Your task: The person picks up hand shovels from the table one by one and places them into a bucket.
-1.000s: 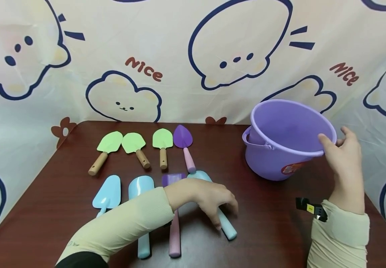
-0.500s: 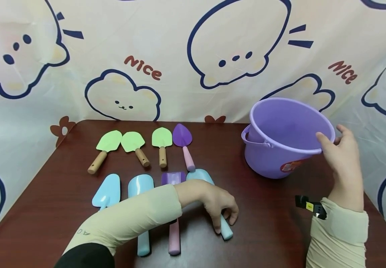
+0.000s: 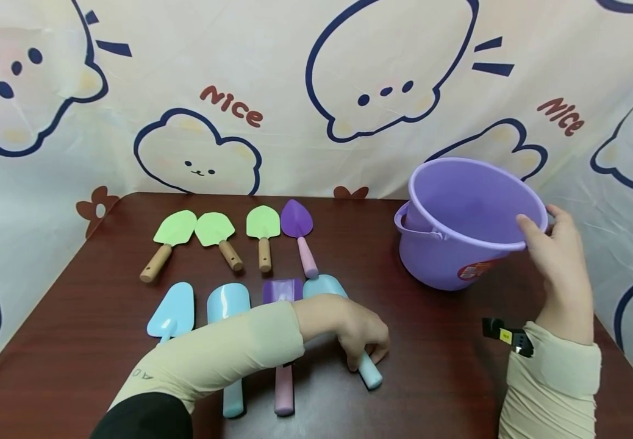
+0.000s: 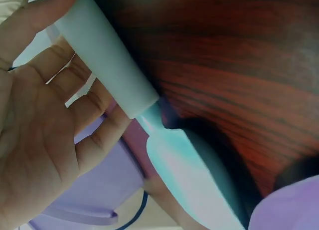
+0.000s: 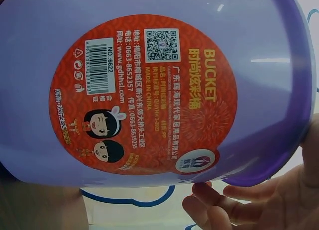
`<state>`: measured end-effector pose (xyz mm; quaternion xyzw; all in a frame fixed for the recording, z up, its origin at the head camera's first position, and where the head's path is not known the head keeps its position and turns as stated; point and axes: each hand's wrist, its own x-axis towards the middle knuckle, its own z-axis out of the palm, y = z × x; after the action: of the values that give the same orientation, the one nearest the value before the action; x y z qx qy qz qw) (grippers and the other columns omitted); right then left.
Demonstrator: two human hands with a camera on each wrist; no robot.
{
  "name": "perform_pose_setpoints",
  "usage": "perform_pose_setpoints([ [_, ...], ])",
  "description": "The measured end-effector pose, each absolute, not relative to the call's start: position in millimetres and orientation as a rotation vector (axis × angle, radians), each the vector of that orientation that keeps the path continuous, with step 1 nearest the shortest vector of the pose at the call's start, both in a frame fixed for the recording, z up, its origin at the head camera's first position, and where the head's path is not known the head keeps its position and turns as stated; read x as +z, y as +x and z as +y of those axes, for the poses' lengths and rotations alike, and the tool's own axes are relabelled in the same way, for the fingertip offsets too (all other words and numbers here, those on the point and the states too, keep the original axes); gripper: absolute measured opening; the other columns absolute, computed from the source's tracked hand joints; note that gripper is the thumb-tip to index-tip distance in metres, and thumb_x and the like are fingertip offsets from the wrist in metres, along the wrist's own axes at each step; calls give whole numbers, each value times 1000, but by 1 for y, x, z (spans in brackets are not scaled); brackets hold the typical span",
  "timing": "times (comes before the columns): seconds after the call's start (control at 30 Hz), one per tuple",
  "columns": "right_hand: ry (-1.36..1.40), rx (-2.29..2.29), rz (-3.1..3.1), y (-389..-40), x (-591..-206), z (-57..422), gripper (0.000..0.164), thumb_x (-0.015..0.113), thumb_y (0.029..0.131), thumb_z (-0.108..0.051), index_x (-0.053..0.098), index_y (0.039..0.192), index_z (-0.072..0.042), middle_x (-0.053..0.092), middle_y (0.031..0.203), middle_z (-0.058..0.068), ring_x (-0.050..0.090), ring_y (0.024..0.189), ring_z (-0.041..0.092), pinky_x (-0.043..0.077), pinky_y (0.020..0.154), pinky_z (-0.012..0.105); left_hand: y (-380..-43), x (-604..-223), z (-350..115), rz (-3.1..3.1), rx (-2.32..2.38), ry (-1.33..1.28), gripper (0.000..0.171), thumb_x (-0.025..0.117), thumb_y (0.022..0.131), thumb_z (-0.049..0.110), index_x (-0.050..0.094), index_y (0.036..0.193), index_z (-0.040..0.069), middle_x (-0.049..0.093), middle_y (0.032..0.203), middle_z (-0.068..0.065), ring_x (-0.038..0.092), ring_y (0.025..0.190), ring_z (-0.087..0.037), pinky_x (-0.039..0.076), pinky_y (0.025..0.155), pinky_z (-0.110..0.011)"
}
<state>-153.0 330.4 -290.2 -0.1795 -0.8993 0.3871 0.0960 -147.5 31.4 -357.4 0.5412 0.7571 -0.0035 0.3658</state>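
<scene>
My left hand [image 3: 363,332] grips the handle of a light blue scoop [image 3: 370,373] lying on the table. Its blade shows behind the wrist in the head view. Up close in the left wrist view, the thumb and fingers lie on either side of the scoop's pale round handle [image 4: 107,55]. At the right, my right hand [image 3: 560,262] holds the rim of a purple bucket [image 3: 432,262], thumb on top and fingers outside. The bucket leans slightly toward that hand. A red round label [image 5: 144,95] on its wall fills much of the right wrist view.
Three green trowels with wooden handles [image 3: 263,222] and a purple trowel [image 3: 297,218] lie along the back. Nearer are a blue trowel [image 3: 172,311], another blue scoop [image 3: 228,302] and a purple shovel [image 3: 283,390], partly under my left forearm. A patterned cloth [image 3: 289,79] hangs behind.
My left fingers have come down and closed round the scoop's handle, which has shifted slightly left. The right hand keeps its hold on the bucket.
</scene>
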Motion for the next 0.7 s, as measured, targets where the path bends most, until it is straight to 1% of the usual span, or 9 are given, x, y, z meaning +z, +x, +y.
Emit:
perform_pose_setpoints([
  [0.07, -513, 1166, -2666, -153, -291, 330, 78, 44, 101, -41, 11, 156, 4, 39, 143, 34, 45, 80, 2, 40, 60, 9, -149, -356, 32, 1939, -4, 1375, 25, 84, 78, 11, 65, 91, 20, 57, 90, 8, 51, 84, -5, 43, 70, -17],
  [0.17, -489, 1187, -2676, -154, -292, 330, 76, 42, 102, -41, 13, 156, 4, 37, 146, 33, 48, 84, 8, 41, 60, 9, -153, -353, 32, 1924, 21, 1362, 24, 83, 80, 12, 65, 94, 20, 57, 92, 8, 51, 84, -4, 42, 69, -17],
  [0.2, -480, 1207, -2677, -154, -291, 330, 75, 41, 102, -41, 13, 156, 4, 35, 148, 33, 50, 90, 14, 48, 69, 13, -155, -352, 32, 1919, 32, 1361, 24, 82, 81, 13, 65, 96, 20, 57, 93, 9, 50, 84, -4, 42, 69, -16],
  [0.27, -464, 1219, -2687, -155, -292, 330, 73, 39, 103, -42, 15, 156, 3, 36, 148, 30, 49, 98, 20, 48, 76, 19, -158, -351, 32, 1912, 50, 1371, 23, 81, 82, 14, 65, 97, 20, 56, 94, 9, 49, 83, -4, 42, 69, -16],
  [0.37, -427, 1248, -2687, -157, -292, 330, 70, 37, 104, -41, 18, 156, 3, 37, 148, 28, 49, 107, 24, 48, 99, 40, -161, -350, 31, 1909, 84, 1383, 22, 81, 83, 15, 64, 97, 20, 55, 93, 10, 48, 82, -5, 40, 68, -16],
  [0.43, -395, 1249, -2685, -158, -293, 330, 67, 36, 105, -39, 21, 155, 3, 40, 145, 26, 50, 103, 16, 45, 101, 41, -163, -350, 31, 1907, 97, 1386, 22, 80, 83, 16, 63, 96, 20, 54, 92, 9, 46, 80, -5, 39, 67, -17],
  [0.5, -369, 1268, -2677, -159, -294, 331, 66, 36, 105, -37, 21, 154, 4, 39, 146, 27, 50, 101, 8, 40, 109, 48, -163, -350, 31, 1902, 101, 1390, 22, 80, 84, 16, 62, 97, 20, 53, 91, 10, 46, 80, -5, 39, 67, -17],
  [0.63, -356, 1270, -2673, -160, -295, 331, 64, 35, 105, -33, 20, 154, 5, 39, 146, 27, 46, 96, -1, 38, 110, 47, -164, -349, 30, 1898, 114, 1417, 22, 79, 84, 16, 62, 98, 19, 52, 90, 10, 45, 79, -4, 39, 66, -16],
  [0.7, -355, 1253, -2673, -159, -294, 330, 63, 35, 105, -32, 22, 153, 6, 41, 144, 27, 45, 95, -3, 39, 108, 43, -165, -348, 29, 1891, 148, 1426, 22, 79, 84, 14, 63, 98, 18, 55, 90, 10, 47, 80, -3, 40, 68, -14],
])
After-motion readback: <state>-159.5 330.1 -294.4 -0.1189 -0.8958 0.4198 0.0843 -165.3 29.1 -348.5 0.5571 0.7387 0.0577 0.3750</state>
